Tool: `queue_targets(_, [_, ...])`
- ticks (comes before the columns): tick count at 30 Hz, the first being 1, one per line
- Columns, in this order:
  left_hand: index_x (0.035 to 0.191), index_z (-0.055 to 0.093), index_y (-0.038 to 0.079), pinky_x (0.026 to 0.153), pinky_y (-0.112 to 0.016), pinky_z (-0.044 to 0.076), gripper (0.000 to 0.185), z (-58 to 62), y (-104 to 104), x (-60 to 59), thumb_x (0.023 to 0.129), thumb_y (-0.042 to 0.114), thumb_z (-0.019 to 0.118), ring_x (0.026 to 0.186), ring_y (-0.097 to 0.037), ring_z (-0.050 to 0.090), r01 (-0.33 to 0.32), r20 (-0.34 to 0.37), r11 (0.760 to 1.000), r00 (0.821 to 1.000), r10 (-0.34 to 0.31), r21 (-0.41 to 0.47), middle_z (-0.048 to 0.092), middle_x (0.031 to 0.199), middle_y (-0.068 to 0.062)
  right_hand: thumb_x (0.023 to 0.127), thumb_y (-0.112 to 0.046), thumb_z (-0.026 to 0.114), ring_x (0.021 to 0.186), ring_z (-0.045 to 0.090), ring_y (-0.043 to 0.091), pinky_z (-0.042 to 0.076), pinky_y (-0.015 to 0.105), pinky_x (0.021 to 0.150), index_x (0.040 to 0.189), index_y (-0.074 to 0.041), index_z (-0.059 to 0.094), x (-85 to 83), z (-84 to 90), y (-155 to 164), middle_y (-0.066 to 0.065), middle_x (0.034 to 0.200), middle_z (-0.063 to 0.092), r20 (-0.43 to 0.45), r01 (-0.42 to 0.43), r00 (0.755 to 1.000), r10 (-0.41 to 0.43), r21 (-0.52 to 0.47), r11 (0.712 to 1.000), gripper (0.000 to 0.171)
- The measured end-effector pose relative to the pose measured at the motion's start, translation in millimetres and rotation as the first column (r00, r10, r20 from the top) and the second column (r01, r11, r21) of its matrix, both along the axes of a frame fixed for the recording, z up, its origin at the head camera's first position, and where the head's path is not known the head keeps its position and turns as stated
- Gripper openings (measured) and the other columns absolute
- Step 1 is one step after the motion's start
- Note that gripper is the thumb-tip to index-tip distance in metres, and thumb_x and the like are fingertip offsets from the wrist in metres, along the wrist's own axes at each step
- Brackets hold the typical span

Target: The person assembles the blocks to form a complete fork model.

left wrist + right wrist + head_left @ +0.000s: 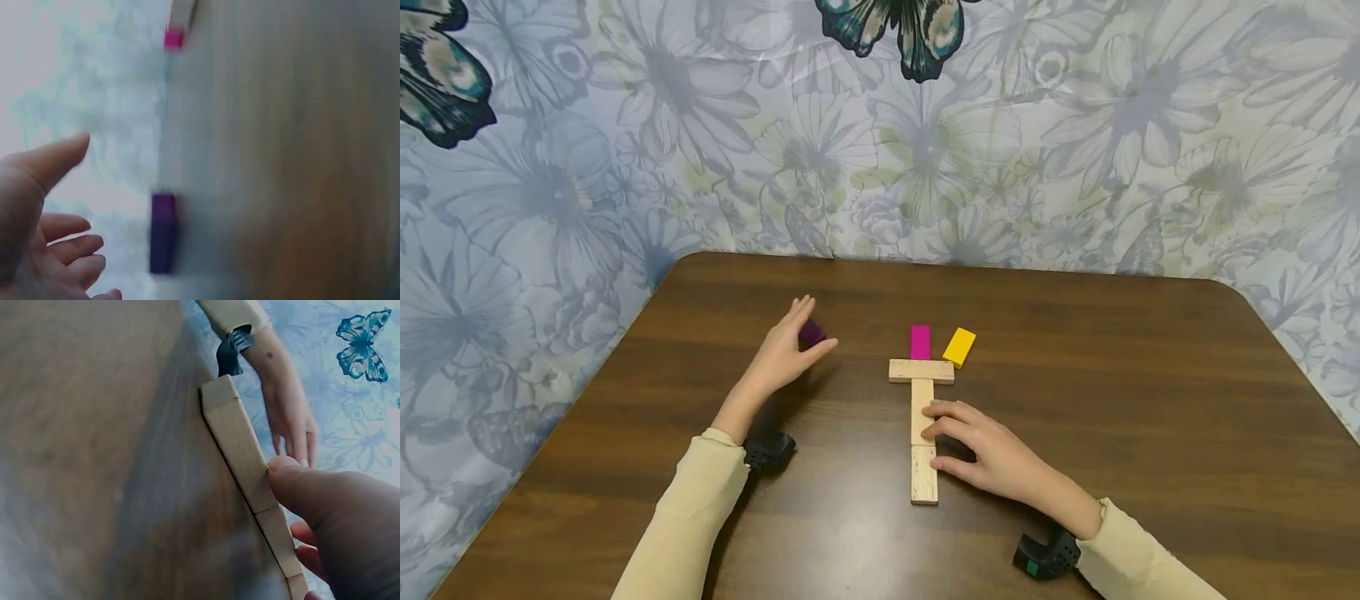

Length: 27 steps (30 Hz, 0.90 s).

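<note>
My left hand (778,357) hovers at the left with thumb and fingers spread, close beside a dark purple block (812,334). In the left wrist view this purple block (164,234) stands apart from the fingers, and the palm holds nothing. My right hand (1000,457) has its fingertips at the right side of two plain wooden blocks laid end to end, the far block (922,393) and the near block (924,483). Its thumb reaches the near block's edge. A third wooden block (921,372) lies crosswise at their far end, forming a T.
Beyond the crosswise block lies a magenta block (921,342). A yellow block (959,347) sits slanted at its right end. Everything rests on a brown wooden table (1150,375), with a flower-and-butterfly patterned wall covering (970,175) behind. Dark devices (1047,557) are on both wrists.
</note>
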<state>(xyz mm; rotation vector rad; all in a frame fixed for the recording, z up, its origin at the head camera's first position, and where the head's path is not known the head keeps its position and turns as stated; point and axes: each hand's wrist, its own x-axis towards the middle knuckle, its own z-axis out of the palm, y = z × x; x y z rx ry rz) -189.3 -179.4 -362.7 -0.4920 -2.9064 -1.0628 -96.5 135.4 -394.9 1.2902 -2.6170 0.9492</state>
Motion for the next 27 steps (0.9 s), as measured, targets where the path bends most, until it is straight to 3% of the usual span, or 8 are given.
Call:
queue_targets(4, [0.140, 0.022, 0.000, 0.103, -0.050, 0.019, 0.075, -10.4, -24.3, -7.0, 0.085, 0.038, 0.057, 0.131, -0.033, 0.018, -0.113, 0.065, 0.993, 0.992, 0.111, 0.036, 0.023, 0.143, -0.018, 0.085, -0.030, 0.059, 0.117, 0.041, 0.011, 0.043, 0.029, 0.086, 0.106, -0.022, 0.058, 3.3, -4.1, 0.1, -0.004, 0.129, 0.043, 0.003, 0.016, 1.000, -0.016, -0.010, 1.000, 0.022])
queue_targets(11, [0.141, 0.019, 0.001, 0.101, -0.049, 0.026, 0.081, -24.5, -34.0, -19.2, 0.083, 0.044, 0.058, 0.128, -0.035, 0.026, -0.148, 0.160, 0.987, 0.978, 0.136, 0.065, 0.027, 0.141, -0.019, 0.086, -0.029, 0.059, 0.119, 0.039, 0.012, 0.041, 0.030, 0.090, 0.108, -0.023, 0.057, 3.0, -9.3, 2.2, -0.003, 0.130, 0.042, 0.000, 0.010, 1.000, -0.010, -0.047, 0.999, 0.023])
queue_targets(17, [0.141, 0.020, 0.005, 0.102, -0.048, 0.023, 0.083, -28.1, -31.9, -24.0, 0.081, 0.043, 0.061, 0.129, -0.033, 0.025, -0.158, 0.125, 0.985, 0.981, 0.149, 0.070, 0.027, 0.142, -0.017, 0.086, -0.032, 0.058, 0.123, 0.036, 0.013, 0.038, 0.032, 0.094, 0.111, -0.023, 0.057, 1.4, -9.2, 1.5, -0.004, 0.132, 0.041, 0.032, 0.021, 0.999, -0.019, -0.045, 0.999, 0.027])
queue_targets(21, [0.142, 0.018, 0.005, 0.100, -0.047, 0.027, 0.086, -28.5, -30.7, -24.5, 0.079, 0.039, 0.065, 0.127, -0.032, 0.028, -0.120, 0.097, 0.991, 0.989, 0.113, 0.063, 0.028, 0.141, -0.017, 0.088, -0.033, 0.055, 0.125, 0.034, 0.014, 0.036, 0.034, 0.095, 0.114, -0.024, 0.055, 2.8, -8.7, 2.1, -0.004, 0.134, 0.040, 0.072, 0.040, 0.997, -0.037, -0.043, 0.998, 0.027])
queue_targets(27, [0.142, 0.020, 0.005, 0.101, -0.046, 0.027, 0.084, -31.8, -31.3, -24.0, 0.079, 0.033, 0.067, 0.127, -0.031, 0.029, -0.111, 0.091, 0.993, 0.990, 0.107, 0.043, 0.031, 0.140, -0.016, 0.087, -0.032, 0.056, 0.127, 0.032, 0.015, 0.035, 0.036, 0.097, 0.118, -0.022, 0.055, 5.5, -11.2, 1.3, -0.002, 0.135, 0.040, 0.062, 0.054, 0.997, -0.051, -0.058, 0.997, 0.033])
